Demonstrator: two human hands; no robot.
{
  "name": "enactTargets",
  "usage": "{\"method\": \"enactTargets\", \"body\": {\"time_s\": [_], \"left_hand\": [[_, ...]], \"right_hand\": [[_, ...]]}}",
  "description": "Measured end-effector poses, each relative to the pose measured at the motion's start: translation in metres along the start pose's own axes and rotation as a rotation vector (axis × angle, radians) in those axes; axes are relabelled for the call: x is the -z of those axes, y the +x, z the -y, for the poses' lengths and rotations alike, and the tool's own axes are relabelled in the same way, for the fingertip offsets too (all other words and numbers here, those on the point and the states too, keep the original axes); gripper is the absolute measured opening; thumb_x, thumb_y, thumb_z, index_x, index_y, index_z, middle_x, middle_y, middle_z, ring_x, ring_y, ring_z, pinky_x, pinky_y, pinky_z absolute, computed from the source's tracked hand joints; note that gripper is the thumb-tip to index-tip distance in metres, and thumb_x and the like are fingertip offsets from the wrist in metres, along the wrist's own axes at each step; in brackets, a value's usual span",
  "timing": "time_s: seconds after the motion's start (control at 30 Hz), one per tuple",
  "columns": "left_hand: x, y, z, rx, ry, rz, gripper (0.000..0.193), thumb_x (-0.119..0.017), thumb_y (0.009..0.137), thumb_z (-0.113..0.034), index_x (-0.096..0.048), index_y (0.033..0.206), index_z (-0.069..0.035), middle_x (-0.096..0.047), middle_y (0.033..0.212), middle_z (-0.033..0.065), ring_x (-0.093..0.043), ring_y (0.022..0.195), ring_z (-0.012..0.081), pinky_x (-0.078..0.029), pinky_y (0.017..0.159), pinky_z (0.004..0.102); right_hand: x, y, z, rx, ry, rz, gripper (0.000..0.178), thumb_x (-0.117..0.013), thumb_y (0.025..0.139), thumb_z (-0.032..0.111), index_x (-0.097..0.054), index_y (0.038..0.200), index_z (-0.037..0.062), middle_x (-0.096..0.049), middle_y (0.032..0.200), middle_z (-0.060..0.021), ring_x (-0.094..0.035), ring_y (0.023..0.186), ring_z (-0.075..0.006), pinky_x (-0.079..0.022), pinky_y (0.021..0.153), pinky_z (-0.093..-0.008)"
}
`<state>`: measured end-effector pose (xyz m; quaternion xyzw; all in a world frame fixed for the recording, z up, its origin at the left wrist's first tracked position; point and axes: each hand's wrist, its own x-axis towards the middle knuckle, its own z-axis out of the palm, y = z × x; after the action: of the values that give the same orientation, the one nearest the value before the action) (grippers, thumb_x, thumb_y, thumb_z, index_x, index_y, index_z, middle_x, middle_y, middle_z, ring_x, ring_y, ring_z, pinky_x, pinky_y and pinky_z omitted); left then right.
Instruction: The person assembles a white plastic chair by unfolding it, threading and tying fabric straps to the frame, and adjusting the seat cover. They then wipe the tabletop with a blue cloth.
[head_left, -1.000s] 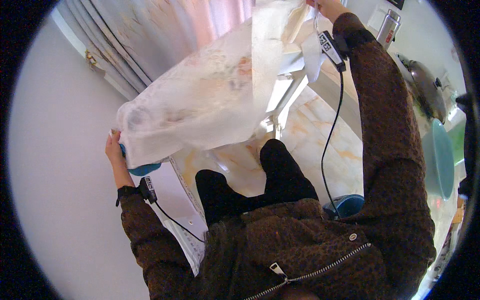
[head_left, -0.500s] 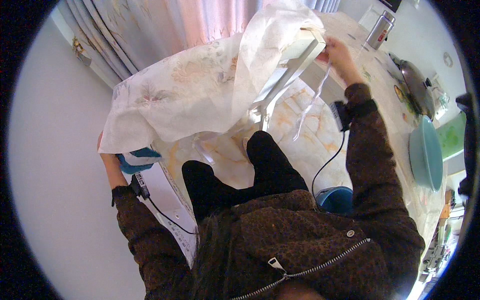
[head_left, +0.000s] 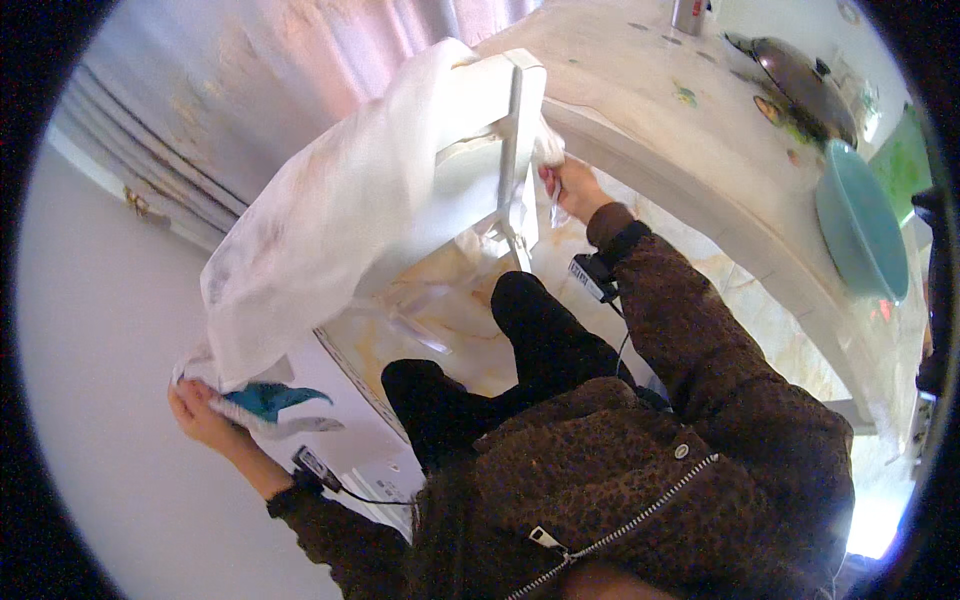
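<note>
A thin white floral cloth with hanging ties is draped over a white frame that looks like a chair back. My left hand is closed on the cloth's lower left corner, beside the wall. A teal-and-white piece, possibly fabric, shows just right of that hand; its kind is unclear. My right hand pinches the cloth's gathered right end just past the frame, and a short strip hangs below the fingers.
A long table runs along the right, with a lidded pan, a light-blue basin and a metal flask on it. Curtains hang behind the cloth. A white box-like surface stands low at the left.
My right hand has come left and down, drawing the cloth's end past the frame. My left hand has moved lower with its corner. The view has turned, too.
</note>
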<state>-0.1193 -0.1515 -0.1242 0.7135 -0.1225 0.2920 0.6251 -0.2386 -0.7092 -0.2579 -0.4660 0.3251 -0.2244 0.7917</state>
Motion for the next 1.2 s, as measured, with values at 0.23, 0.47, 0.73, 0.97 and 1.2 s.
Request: {"method": "enactTargets", "body": {"time_s": [0.23, 0.47, 0.73, 0.97, 1.2], "left_hand": [[-0.037, 0.0, 0.029, 0.113, 0.248, 0.27, 0.013, -0.049, 0.09, -0.014, -0.055, 0.087, -0.004, -0.043, 0.064, -0.003, -0.039, 0.057, 0.0039, -0.031, 0.049, 0.0179], [-0.002, 0.017, -0.008, 0.225, -0.02, 0.065, 0.024, -0.052, 0.089, -0.02, -0.059, 0.102, -0.001, -0.039, 0.059, -0.0046, -0.034, 0.052, 0.0023, -0.026, 0.045, 0.0177], [-0.038, 0.022, -0.058, 0.245, -0.121, 0.1, 0.03, -0.045, 0.092, -0.019, -0.052, 0.117, -0.002, -0.032, 0.057, -0.0055, -0.031, 0.052, 0.0028, -0.026, 0.047, 0.0177], [-0.036, 0.037, -0.065, -0.368, 0.286, 0.107, 0.038, -0.048, 0.088, -0.018, -0.047, 0.124, -0.006, -0.039, 0.067, -0.002, -0.04, 0.059, 0.0052, -0.035, 0.056, 0.0181], [0.03, -0.002, -0.002, 0.112, -0.107, -0.116, 0.046, -0.048, 0.087, -0.017, -0.039, 0.129, -0.002, -0.036, 0.063, -0.0037, -0.037, 0.057, 0.006, -0.032, 0.053, 0.0203]], "right_hand": [[0.028, 0.034, -0.059, -0.046, 0.269, 0.051, 0.011, -0.04, 0.086, 0.006, -0.051, 0.088, 0.0077, -0.052, 0.07, -0.0029, -0.046, 0.053, -0.0073, -0.034, 0.039, -0.0177], [0.031, 0.009, 0.012, 0.225, -0.189, 0.212, 0.024, -0.057, 0.082, 0.027, -0.055, 0.095, 0.007, -0.052, 0.08, -0.0022, -0.046, 0.068, -0.0081, -0.034, 0.048, -0.0196], [-0.012, -0.005, 0.056, 0.743, -0.615, 0.145, 0.032, -0.057, 0.084, 0.033, -0.061, 0.083, 0.0012, -0.054, 0.066, 0.0001, -0.048, 0.06, -0.0085, -0.039, 0.054, -0.0231], [-0.067, -0.029, 0.16, 0.868, -0.06, 0.1, 0.016, -0.049, 0.09, 0.018, -0.056, 0.095, 0.0043, -0.052, 0.067, 0.001, -0.046, 0.051, -0.0082, -0.039, 0.047, -0.0199], [-0.005, -0.08, 0.138, 0.99, 0.238, 0.103, 0.017, -0.041, 0.093, 0.018, -0.043, 0.078, 0.01, -0.035, 0.059, 0.0058, -0.028, 0.047, -0.0031, -0.022, 0.04, -0.0195]]}}
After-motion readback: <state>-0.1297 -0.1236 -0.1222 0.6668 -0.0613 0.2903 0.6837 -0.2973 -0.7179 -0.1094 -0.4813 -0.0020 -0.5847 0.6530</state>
